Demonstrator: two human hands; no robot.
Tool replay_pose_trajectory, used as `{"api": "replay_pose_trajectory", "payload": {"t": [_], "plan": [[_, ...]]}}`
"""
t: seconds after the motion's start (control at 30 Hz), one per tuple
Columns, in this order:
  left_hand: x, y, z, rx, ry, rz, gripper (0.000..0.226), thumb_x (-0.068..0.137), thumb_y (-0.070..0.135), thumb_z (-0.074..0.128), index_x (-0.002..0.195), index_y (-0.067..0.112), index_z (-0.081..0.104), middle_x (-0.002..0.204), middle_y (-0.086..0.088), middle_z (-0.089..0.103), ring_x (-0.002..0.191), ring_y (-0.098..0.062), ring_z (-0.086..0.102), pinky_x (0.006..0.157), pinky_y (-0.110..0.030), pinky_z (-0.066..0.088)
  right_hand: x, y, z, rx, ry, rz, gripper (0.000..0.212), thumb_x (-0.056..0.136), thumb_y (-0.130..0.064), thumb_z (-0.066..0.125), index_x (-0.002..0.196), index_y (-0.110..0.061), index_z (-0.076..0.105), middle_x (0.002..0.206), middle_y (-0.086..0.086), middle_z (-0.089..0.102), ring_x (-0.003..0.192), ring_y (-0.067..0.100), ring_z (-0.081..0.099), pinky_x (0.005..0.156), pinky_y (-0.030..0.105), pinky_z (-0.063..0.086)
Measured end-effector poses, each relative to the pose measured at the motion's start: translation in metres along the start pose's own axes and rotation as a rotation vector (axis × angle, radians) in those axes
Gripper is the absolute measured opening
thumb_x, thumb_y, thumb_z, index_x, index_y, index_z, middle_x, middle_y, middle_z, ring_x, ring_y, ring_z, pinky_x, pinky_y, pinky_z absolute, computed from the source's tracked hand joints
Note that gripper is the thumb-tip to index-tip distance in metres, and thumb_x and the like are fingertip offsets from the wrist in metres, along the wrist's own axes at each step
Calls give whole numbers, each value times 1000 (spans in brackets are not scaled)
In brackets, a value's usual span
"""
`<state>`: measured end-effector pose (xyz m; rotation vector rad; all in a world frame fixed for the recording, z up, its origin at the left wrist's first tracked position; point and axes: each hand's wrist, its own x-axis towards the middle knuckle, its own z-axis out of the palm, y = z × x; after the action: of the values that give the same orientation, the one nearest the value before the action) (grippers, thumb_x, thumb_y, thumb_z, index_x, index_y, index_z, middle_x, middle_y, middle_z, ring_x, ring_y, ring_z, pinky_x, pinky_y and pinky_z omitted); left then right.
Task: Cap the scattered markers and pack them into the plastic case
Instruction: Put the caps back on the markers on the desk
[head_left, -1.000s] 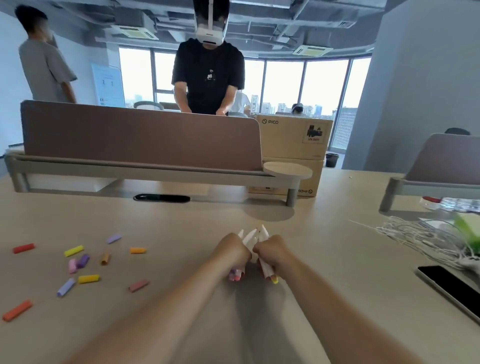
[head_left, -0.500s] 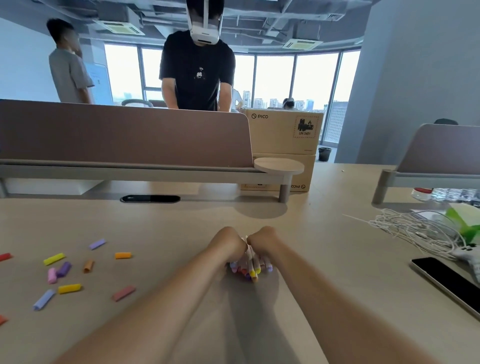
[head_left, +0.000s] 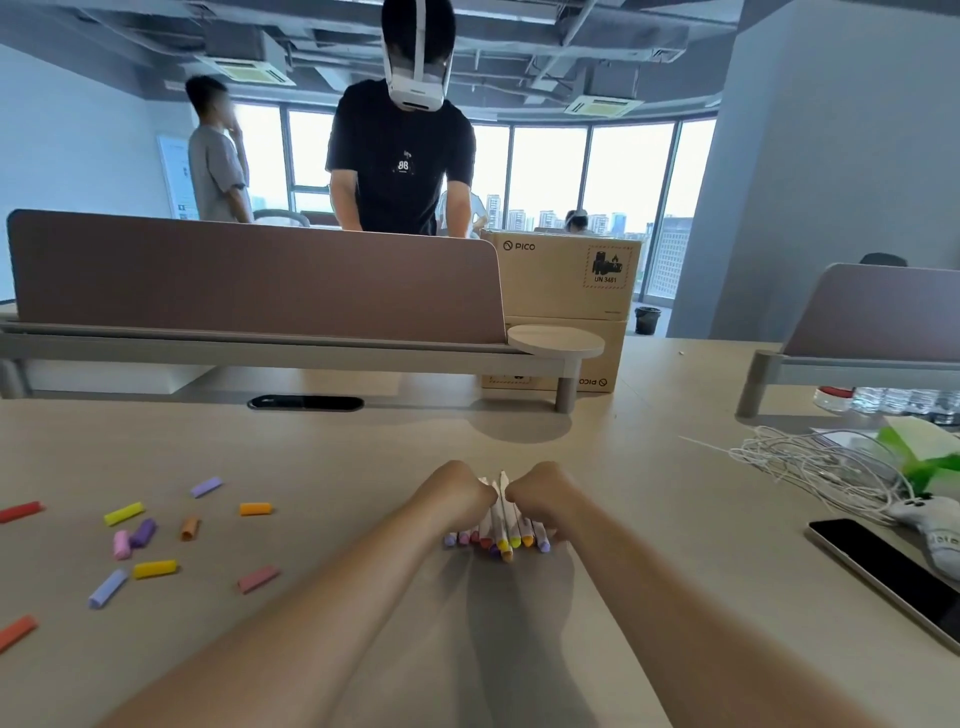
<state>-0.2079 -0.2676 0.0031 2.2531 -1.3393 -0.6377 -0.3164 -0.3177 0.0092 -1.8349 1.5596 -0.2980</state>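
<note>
The left hand (head_left: 457, 493) and right hand (head_left: 543, 493) are each keeping a tight grip on the bundle of white plastic markers with coloured ends (head_left: 501, 530), which is resting mid pale wooden table (head_left: 363, 467) (fingers tucked under, out of sight). Small coloured plastic caps (head_left: 140, 535) are lying scattered well to the left. Tangled white cables (head_left: 810, 467) and a flat black phone (head_left: 893, 577) are sitting off to the right.

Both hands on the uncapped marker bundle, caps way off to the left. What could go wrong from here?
1. The markers are uncapped, with their coloured tips low over the table; they may smear ink on it.
2. The left hand and right hand hold a loose fan; letting go with one could let markers roll away.
3. The caps lie scattered far left, with several similar purples and yellows, so mismatched capping seems possible.
</note>
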Motion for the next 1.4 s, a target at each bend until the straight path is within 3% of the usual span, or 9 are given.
{"api": "replay_pose_trajectory", "payload": {"t": [0.2, 0.43, 0.53, 0.67, 0.77, 0.87, 1.07, 1.2, 1.4], "plan": [[-14, -6, -10, -81, 26, 40, 37, 91, 20, 52, 57, 11, 40, 55, -4, 41, 49, -15, 36, 46, -26, 24, -9, -1, -3, -73, 78, -5, 30, 92, -15, 51, 65, -8, 41, 59, 9, 42, 47, 20, 41, 47, 24, 32], [-44, -48, -43, -177, 126, 69, 21, 88, 17, 53, 75, 3, 61, 83, -23, 64, 82, -38, 62, 63, -28, 37, -32, -33, 26, -124, 258, -261, 23, 85, -25, 54, 66, -13, 52, 67, 5, 57, 61, 22, 55, 52, 24, 36], [-61, -87, -69, -145, 177, 57, 23, 87, 17, 50, 65, 9, 52, 65, -11, 52, 64, -31, 50, 56, -29, 33, -49, -61, 56, -159, 182, -343, 25, 83, -24, 52, 62, -12, 52, 56, 4, 54, 49, 21, 51, 47, 23, 32], [-77, -149, -105, -83, 273, -38, 29, 84, 13, 48, 55, 13, 45, 55, -4, 44, 54, -24, 42, 49, -26, 26, -72, -101, 105, -272, -21, -513, 20, 89, -24, 60, 87, -7, 71, 86, 9, 69, 74, 23, 62, 61, 28, 48], [-89, -189, -128, 3, 335, -101, 26, 88, 14, 48, 95, 11, 73, 98, -10, 71, 83, -27, 65, 65, -29, 48, -85, -121, 140, -427, -142, -618, 39, 87, -29, 70, 122, -13, 67, 126, 8, 62, 111, 24, 60, 90, 30, 49], [-101, -219, -144, 114, 283, -88, 48, 88, 5, 46, 134, 13, 56, 134, -2, 60, 108, -28, 63, 81, -28, 47, -90, -135, 165, -508, -204, -656, 51, 83, -29, 75, 132, -23, 59, 133, 5, 57, 117, 22, 57, 89, 26, 44], [-117, -253, -149, 397, 315, -56, 31, 92, 13, 54, 120, 18, 65, 121, -10, 62, 110, -28, 60, 89, -32, 51, -91, -151, 195, -648, -142, -699, 19, 85, -23, 67, 102, -16, 70, 111, 10, 66, 98, 26, 63, 74, 27, 46], [-115, -258, -148, 434, 340, -5, 27, 93, 23, 56, 118, 17, 65, 117, -9, 60, 111, -28, 56, 79, -27, 43, -83, -155, 207, -669, -59, -685, 22, 94, -25, 56, 75, -15, 51, 105, 12, 63, 98, 28, 62, 68, 26, 36], [-100, -260, -142, 582, 349, 71, 22, 95, 25, 56, 110, 11, 62, 114, -12, 64, 104, -32, 61, 68, -30, 34, -64, -158, 211, -462, 147, -730, 12, 100, -16, 48, 110, -9, 47, 117, 11, 48, 91, 29, 53, 70, 30, 34]]}}
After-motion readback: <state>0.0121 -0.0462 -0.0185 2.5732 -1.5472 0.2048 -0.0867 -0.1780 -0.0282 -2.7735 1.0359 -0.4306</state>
